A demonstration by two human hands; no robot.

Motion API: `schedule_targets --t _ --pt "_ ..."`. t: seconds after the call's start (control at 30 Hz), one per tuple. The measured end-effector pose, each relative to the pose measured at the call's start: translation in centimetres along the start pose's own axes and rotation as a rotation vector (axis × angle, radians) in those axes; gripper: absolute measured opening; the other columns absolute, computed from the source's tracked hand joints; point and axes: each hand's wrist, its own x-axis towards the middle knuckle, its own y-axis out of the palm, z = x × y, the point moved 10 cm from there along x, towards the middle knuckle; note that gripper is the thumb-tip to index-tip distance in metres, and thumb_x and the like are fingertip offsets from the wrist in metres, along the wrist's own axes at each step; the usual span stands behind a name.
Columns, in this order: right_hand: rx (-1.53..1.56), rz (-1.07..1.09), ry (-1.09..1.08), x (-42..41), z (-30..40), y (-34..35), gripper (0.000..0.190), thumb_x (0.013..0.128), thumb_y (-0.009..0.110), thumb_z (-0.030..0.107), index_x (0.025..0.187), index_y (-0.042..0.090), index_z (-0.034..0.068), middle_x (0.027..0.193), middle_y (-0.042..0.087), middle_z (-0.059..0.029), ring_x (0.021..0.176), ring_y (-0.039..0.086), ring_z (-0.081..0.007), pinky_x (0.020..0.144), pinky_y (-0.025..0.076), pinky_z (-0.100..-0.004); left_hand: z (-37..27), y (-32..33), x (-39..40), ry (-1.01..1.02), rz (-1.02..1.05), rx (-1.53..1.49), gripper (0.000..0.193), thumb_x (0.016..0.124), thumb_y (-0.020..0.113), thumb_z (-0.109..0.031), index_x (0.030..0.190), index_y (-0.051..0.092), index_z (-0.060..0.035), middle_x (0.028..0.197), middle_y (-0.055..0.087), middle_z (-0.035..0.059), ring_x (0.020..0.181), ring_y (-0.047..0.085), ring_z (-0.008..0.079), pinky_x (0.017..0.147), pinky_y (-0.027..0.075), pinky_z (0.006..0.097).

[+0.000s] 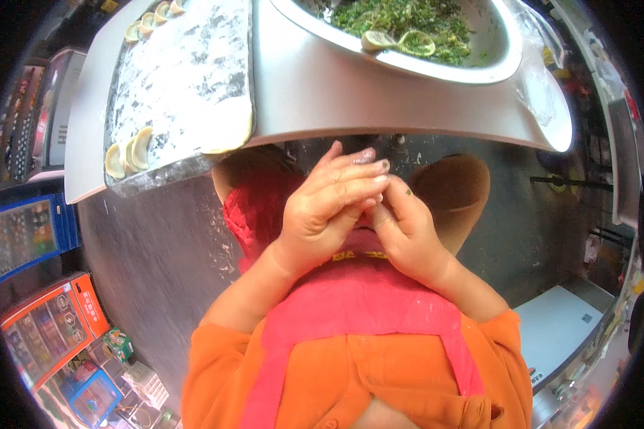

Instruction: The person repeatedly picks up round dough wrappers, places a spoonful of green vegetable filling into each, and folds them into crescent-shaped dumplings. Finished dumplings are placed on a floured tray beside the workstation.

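Note:
My left hand (327, 201) and my right hand (408, 225) meet above my lap, fingertips touching. Whether something small is pinched between them is hidden by the fingers. A green fleck sticks to a right finger. Beyond them a metal bowl (445, 76) holds chopped green filling (408, 19), with a pale green spoon (394, 43) at its near rim. At the upper left lies a flour-dusted tray (182, 75). Folded dumplings (129, 154) line its near left corner, and more dumplings (154, 20) its far left edge. Pale dough wrappers (228, 126) lie at its near right corner.
The metal table's (311, 102) near edge runs just past my hands. A clear plastic bag (539, 86) lies at its right end. Display fridges (48, 327) stand on the left, and a white-topped appliance (561, 327) is at the lower right. My knees are under the table's edge.

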Motion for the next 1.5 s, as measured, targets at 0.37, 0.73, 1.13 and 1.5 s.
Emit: schedule_targets --t 0.37,0.73,1.13,1.5 --pt "0.039 0.032 0.040 0.3 -0.1 0.2 0.024 0.098 0.058 0.012 0.119 0.057 0.003 0.106 0.064 -0.0180 0.099 0.066 -0.0245 0.086 0.051 -0.0333 -0.3 -0.9 0.6 -0.057 0.042 -0.062 0.021 0.087 0.070 -0.002 0.108 0.070 -0.0039 0.121 0.068 0.0132 0.126 0.057 0.0304 0.116 0.029 0.0497" --pt "0.097 0.106 0.166 0.9 -0.7 1.6 0.021 0.098 0.060 0.016 0.112 0.059 0.000 0.100 0.066 -0.0115 0.089 0.064 -0.0160 0.079 0.052 -0.0306 0.0 -1.8 -0.4 -0.174 -0.027 -0.137 0.012 0.094 0.062 -0.003 0.105 0.067 -0.0043 0.118 0.068 0.0125 0.128 0.056 0.0297 0.118 0.023 0.0535" --pt "0.226 0.096 0.172 1.7 -0.8 2.7 0.020 0.100 0.056 0.016 0.115 0.059 0.002 0.095 0.064 -0.0063 0.081 0.060 -0.0125 0.073 0.051 -0.0278 1.6 -1.9 -1.1 -0.335 -0.054 -0.211 0.035 0.097 0.060 -0.007 0.132 0.058 -0.0024 0.134 0.060 0.0124 0.120 0.057 0.0168 0.117 0.030 0.0400" --pt "0.573 0.029 0.289 1.3 -1.5 2.5 0.022 0.101 0.055 0.012 0.120 0.057 0.002 0.096 0.063 -0.0026 0.079 0.059 -0.0086 0.071 0.049 -0.0230 3.3 0.2 -2.5 -0.512 -0.177 -0.591 0.046 0.106 0.048 -0.023 0.146 0.044 -0.0008 0.145 0.050 0.0130 0.117 0.054 0.0141 0.097 0.044 0.0263"
